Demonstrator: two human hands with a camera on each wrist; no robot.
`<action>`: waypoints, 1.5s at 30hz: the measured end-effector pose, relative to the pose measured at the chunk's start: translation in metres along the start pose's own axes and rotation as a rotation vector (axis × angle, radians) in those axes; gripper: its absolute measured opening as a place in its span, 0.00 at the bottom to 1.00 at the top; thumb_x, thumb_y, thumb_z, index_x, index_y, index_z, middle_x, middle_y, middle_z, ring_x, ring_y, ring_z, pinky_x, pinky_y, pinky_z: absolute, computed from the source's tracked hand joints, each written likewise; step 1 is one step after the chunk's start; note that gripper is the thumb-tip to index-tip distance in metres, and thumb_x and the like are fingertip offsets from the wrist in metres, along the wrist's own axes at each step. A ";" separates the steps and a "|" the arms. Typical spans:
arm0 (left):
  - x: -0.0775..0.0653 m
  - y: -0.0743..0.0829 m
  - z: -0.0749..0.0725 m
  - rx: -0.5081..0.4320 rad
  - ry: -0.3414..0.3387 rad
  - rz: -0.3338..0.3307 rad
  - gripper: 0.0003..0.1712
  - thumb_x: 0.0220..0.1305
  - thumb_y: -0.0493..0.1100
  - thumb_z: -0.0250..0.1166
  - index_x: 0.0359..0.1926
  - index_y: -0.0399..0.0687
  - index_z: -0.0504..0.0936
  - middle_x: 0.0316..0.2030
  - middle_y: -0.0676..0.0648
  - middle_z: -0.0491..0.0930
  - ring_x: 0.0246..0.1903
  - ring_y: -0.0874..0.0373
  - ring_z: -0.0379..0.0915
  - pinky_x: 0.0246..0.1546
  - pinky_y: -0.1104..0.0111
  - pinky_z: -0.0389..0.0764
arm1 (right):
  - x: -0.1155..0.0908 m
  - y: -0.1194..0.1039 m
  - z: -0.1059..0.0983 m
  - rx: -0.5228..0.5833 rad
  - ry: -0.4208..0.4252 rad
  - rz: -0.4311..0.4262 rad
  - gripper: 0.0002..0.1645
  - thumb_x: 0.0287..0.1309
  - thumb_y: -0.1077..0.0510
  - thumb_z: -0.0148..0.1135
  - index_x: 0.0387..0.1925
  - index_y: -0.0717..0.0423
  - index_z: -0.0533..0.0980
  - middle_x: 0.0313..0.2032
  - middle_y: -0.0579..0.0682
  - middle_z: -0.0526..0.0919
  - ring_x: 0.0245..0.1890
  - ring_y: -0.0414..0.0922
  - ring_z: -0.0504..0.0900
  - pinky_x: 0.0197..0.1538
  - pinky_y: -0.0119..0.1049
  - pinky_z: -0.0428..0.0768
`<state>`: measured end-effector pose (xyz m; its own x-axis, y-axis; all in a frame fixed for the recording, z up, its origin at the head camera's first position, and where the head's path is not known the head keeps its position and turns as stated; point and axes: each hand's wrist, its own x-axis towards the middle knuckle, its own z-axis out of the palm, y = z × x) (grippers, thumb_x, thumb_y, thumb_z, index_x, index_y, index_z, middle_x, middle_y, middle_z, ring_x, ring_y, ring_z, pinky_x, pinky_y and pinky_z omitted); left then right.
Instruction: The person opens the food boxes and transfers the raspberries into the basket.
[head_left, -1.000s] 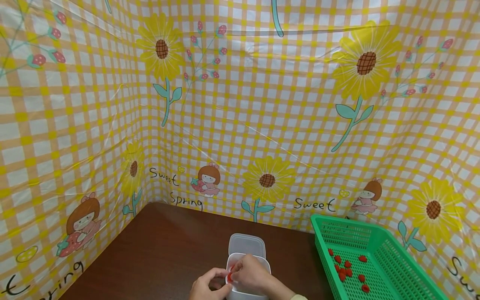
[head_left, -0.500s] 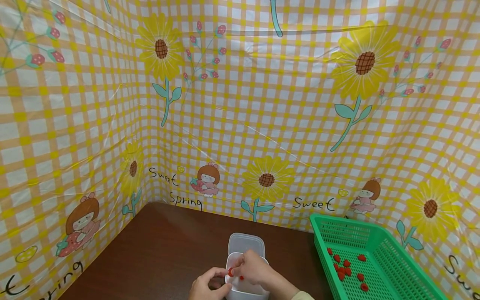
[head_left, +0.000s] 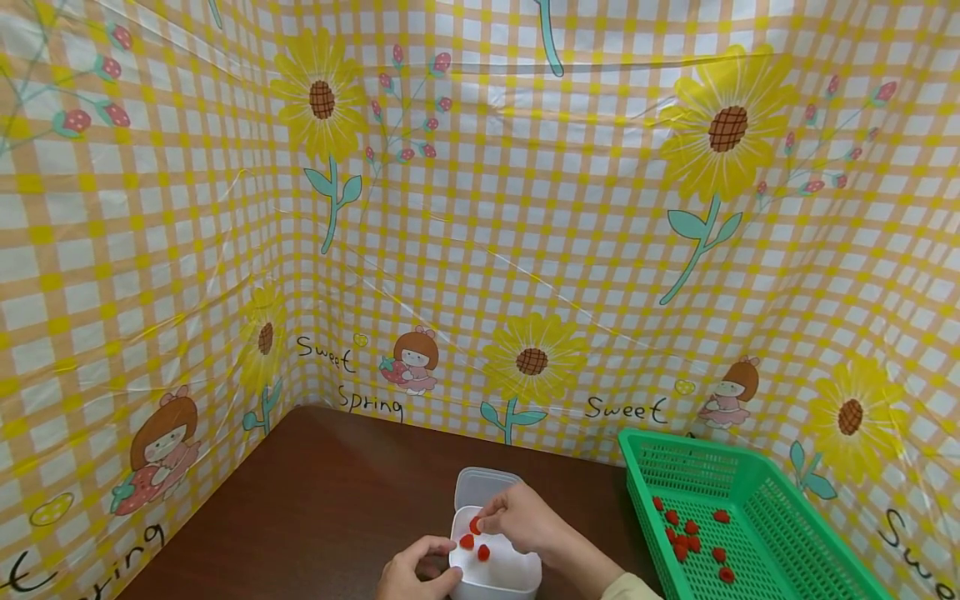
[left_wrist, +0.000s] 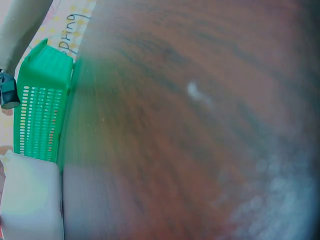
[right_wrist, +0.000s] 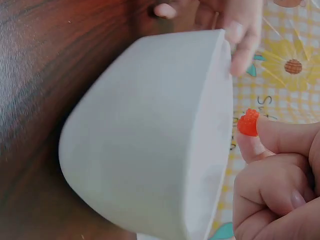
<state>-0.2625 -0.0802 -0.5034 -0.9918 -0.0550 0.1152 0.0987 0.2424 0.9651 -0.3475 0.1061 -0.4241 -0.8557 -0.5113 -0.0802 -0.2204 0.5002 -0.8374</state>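
In the head view, a white plastic food box [head_left: 495, 590] stands on the table's near part. My left hand [head_left: 416, 573] holds its left side, with fingers at the rim. My right hand [head_left: 525, 518] is over the box and pinches a red raspberry [right_wrist: 248, 123] between thumb and index finger; the right wrist view shows this clearly. Two more raspberries [head_left: 483, 552] lie inside the box. The right wrist view shows the box's outer wall [right_wrist: 135, 125] and the left hand's fingers [right_wrist: 242, 55] at its rim. The left wrist view hides the left hand.
Behind the box lies a clear lid [head_left: 480, 485], partly covered by my right hand. At the right stands a green perforated basket [head_left: 637, 479] with several raspberries [head_left: 693, 543]. A checked, flowered cloth [head_left: 450, 250] hangs around the dark wooden table [head_left: 337, 500].
My right hand has moved slightly up and right, leaving raspberries visible in the box, and now holds one by its far left part. My left hand stays at the box.
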 end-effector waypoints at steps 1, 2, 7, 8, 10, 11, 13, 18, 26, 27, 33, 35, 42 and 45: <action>0.000 0.000 0.000 -0.002 0.000 -0.002 0.17 0.57 0.45 0.72 0.47 0.44 0.85 0.44 0.41 0.86 0.33 0.55 0.82 0.32 0.60 0.83 | -0.001 -0.001 -0.003 0.006 0.001 0.004 0.05 0.58 0.64 0.67 0.34 0.61 0.86 0.26 0.48 0.83 0.10 0.35 0.53 0.15 0.25 0.55; 0.000 0.001 0.000 -0.005 -0.001 -0.004 0.17 0.57 0.44 0.73 0.47 0.44 0.85 0.44 0.41 0.86 0.33 0.55 0.82 0.33 0.60 0.83 | -0.001 -0.001 -0.006 0.009 0.004 0.007 0.05 0.58 0.64 0.67 0.35 0.61 0.86 0.28 0.50 0.84 0.10 0.35 0.53 0.15 0.25 0.55; 0.000 0.002 0.000 -0.005 0.007 -0.004 0.17 0.57 0.44 0.73 0.46 0.45 0.85 0.43 0.42 0.86 0.33 0.55 0.81 0.32 0.60 0.83 | -0.004 -0.006 -0.021 0.008 0.014 0.007 0.06 0.59 0.63 0.68 0.37 0.62 0.86 0.36 0.55 0.87 0.10 0.36 0.52 0.15 0.26 0.56; 0.000 0.002 0.000 -0.005 0.009 -0.002 0.16 0.56 0.44 0.73 0.46 0.45 0.85 0.43 0.42 0.86 0.32 0.55 0.81 0.32 0.60 0.83 | -0.005 -0.007 -0.024 0.004 0.016 0.006 0.07 0.59 0.63 0.68 0.37 0.62 0.86 0.35 0.55 0.87 0.10 0.36 0.53 0.15 0.26 0.56; -0.001 0.002 0.000 -0.003 0.014 0.001 0.16 0.56 0.43 0.73 0.46 0.45 0.85 0.43 0.42 0.86 0.32 0.55 0.81 0.32 0.61 0.83 | -0.006 -0.009 -0.030 0.003 0.022 0.012 0.06 0.60 0.63 0.67 0.37 0.63 0.86 0.30 0.51 0.86 0.10 0.36 0.52 0.15 0.27 0.55; 0.000 0.002 0.000 -0.003 0.016 0.001 0.16 0.56 0.43 0.73 0.46 0.45 0.85 0.43 0.43 0.86 0.32 0.55 0.81 0.32 0.60 0.83 | -0.007 -0.010 -0.033 0.003 0.026 0.017 0.06 0.60 0.63 0.67 0.37 0.63 0.86 0.26 0.49 0.83 0.10 0.36 0.52 0.15 0.27 0.55; 0.000 0.002 0.000 -0.007 0.017 -0.001 0.16 0.56 0.44 0.73 0.46 0.46 0.85 0.42 0.43 0.86 0.32 0.55 0.81 0.32 0.60 0.84 | -0.009 -0.011 -0.039 0.004 0.032 0.026 0.06 0.60 0.63 0.66 0.37 0.63 0.85 0.19 0.44 0.76 0.10 0.36 0.52 0.16 0.27 0.54; -0.001 0.003 0.001 -0.015 0.017 -0.003 0.16 0.55 0.44 0.73 0.45 0.46 0.86 0.41 0.45 0.86 0.32 0.55 0.82 0.32 0.59 0.84 | -0.014 -0.013 -0.056 0.011 0.064 0.046 0.08 0.61 0.63 0.66 0.39 0.64 0.85 0.12 0.40 0.61 0.10 0.37 0.49 0.16 0.28 0.53; -0.001 0.003 0.000 -0.016 0.014 -0.007 0.15 0.55 0.44 0.73 0.44 0.47 0.86 0.41 0.45 0.86 0.31 0.55 0.82 0.32 0.60 0.84 | -0.024 -0.011 -0.086 -0.012 0.142 0.087 0.12 0.64 0.62 0.63 0.44 0.66 0.83 0.18 0.41 0.73 0.12 0.38 0.46 0.18 0.30 0.53; -0.001 0.003 0.000 -0.016 0.013 -0.008 0.15 0.55 0.45 0.73 0.44 0.47 0.86 0.41 0.45 0.86 0.31 0.55 0.82 0.32 0.60 0.84 | -0.025 -0.009 -0.089 -0.014 0.149 0.090 0.12 0.64 0.62 0.63 0.45 0.67 0.83 0.18 0.41 0.72 0.12 0.38 0.46 0.18 0.30 0.53; -0.001 0.002 0.000 -0.010 0.008 -0.005 0.16 0.56 0.45 0.73 0.45 0.47 0.86 0.42 0.45 0.86 0.32 0.55 0.82 0.32 0.61 0.83 | -0.030 -0.002 -0.111 -0.010 0.196 0.129 0.13 0.64 0.62 0.62 0.45 0.67 0.83 0.11 0.40 0.55 0.12 0.38 0.45 0.18 0.31 0.52; -0.001 0.003 0.000 -0.007 0.006 -0.004 0.16 0.56 0.44 0.72 0.45 0.46 0.85 0.42 0.44 0.86 0.32 0.56 0.82 0.31 0.62 0.82 | -0.033 -0.001 -0.118 -0.007 0.207 0.146 0.13 0.65 0.62 0.62 0.46 0.67 0.83 0.12 0.40 0.54 0.13 0.38 0.45 0.19 0.31 0.52; -0.002 0.002 0.000 0.000 0.009 0.002 0.16 0.55 0.44 0.72 0.45 0.45 0.85 0.43 0.43 0.86 0.32 0.55 0.82 0.31 0.63 0.82 | -0.042 0.010 -0.145 -0.020 0.218 0.179 0.17 0.68 0.60 0.59 0.52 0.68 0.80 0.11 0.40 0.54 0.13 0.38 0.46 0.20 0.32 0.53; -0.001 0.002 0.000 -0.002 0.005 0.000 0.16 0.55 0.44 0.72 0.45 0.45 0.85 0.43 0.44 0.86 0.32 0.55 0.82 0.31 0.62 0.82 | -0.045 0.017 -0.157 -0.034 0.211 0.191 0.19 0.69 0.59 0.58 0.54 0.69 0.79 0.11 0.40 0.54 0.13 0.38 0.47 0.20 0.33 0.55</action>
<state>-0.2614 -0.0795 -0.5021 -0.9914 -0.0594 0.1166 0.0991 0.2403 0.9656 -0.3859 0.2476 -0.3500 -0.9610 -0.2505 -0.1169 -0.0587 0.5982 -0.7992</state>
